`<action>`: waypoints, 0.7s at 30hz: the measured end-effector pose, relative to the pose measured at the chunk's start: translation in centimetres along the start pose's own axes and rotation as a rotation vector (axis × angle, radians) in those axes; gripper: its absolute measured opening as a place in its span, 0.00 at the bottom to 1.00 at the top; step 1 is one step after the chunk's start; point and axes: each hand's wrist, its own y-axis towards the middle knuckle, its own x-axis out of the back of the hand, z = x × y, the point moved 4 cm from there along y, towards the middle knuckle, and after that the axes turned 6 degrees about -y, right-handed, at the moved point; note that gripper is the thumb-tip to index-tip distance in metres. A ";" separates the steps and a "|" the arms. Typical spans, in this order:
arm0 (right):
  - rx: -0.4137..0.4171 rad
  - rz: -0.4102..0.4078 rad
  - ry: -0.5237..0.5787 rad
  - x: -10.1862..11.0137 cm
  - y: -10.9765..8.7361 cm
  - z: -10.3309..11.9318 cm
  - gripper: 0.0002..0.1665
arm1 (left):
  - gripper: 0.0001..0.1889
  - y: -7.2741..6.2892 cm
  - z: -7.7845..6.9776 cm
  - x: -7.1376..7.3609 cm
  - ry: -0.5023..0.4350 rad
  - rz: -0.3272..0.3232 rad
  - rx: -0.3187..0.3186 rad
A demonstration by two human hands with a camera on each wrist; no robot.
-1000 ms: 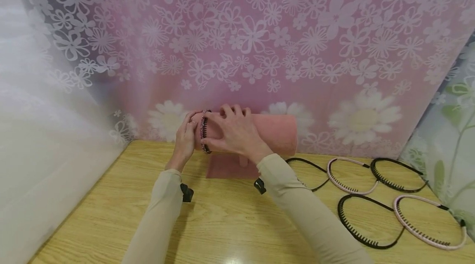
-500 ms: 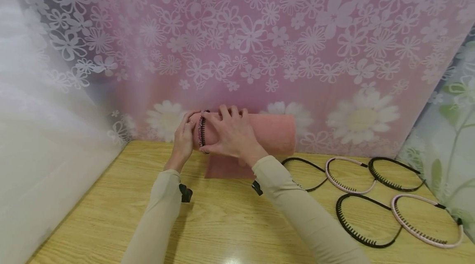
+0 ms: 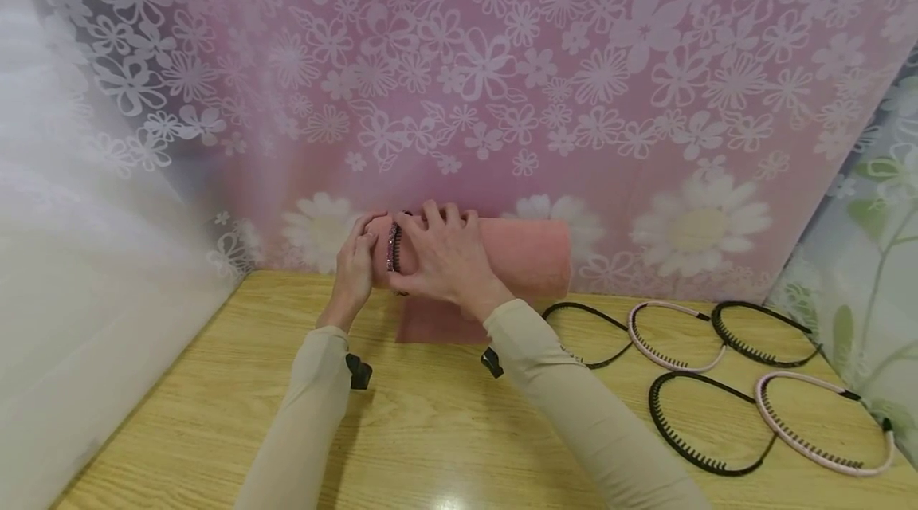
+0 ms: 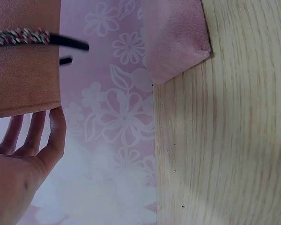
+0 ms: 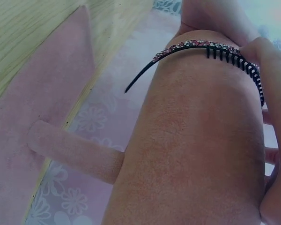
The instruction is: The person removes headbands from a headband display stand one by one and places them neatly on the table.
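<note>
A pink plush headband display stand has a horizontal roll (image 3: 527, 255) and a flat base (image 3: 437, 323), joined by a short post (image 5: 79, 150). Round the roll's left end sits a black toothed headband (image 3: 392, 247) covered in glittery beads. One tip of the headband (image 4: 68, 42) stands away from the roll in the left wrist view. My left hand (image 3: 353, 271) grips the roll's left end, fingers against its edge. My right hand (image 3: 448, 259) arches over the roll, thumb and forefinger at the headband; the contact of its other fingertips is partly hidden.
On the wooden table (image 3: 430, 430) to the right lie several toothed headbands, including a black one (image 3: 706, 466) and a pale pink one (image 3: 825, 458). A pink floral curtain (image 3: 488, 96) hangs close behind the stand. White sheeting (image 3: 129, 319) borders the left.
The beaded headband shifts slightly left, then right, and its tilt changes a little on the roll. My right hand moves slightly with it. My left hand stays at the roll's end.
</note>
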 end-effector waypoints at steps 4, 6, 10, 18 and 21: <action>-0.004 0.039 0.053 0.3 0.1 -0.3 0.49 | 0.24 -0.5 -1.1 0.0 0.015 -0.004 0.002; -0.006 0.047 0.082 0.5 0.1 -0.5 0.47 | 0.24 -0.1 -0.2 0.0 0.003 -0.008 0.002; -0.018 0.049 0.146 0.7 0.0 -0.8 0.41 | 0.24 0.9 2.2 0.1 0.001 -0.034 -0.015; -0.051 0.185 0.200 1.0 0.5 -1.5 0.40 | 0.24 1.2 2.8 0.1 0.031 -0.066 -0.031; -0.062 0.230 0.221 1.2 0.6 -1.8 0.40 | 0.24 1.1 2.8 0.1 0.036 -0.068 -0.025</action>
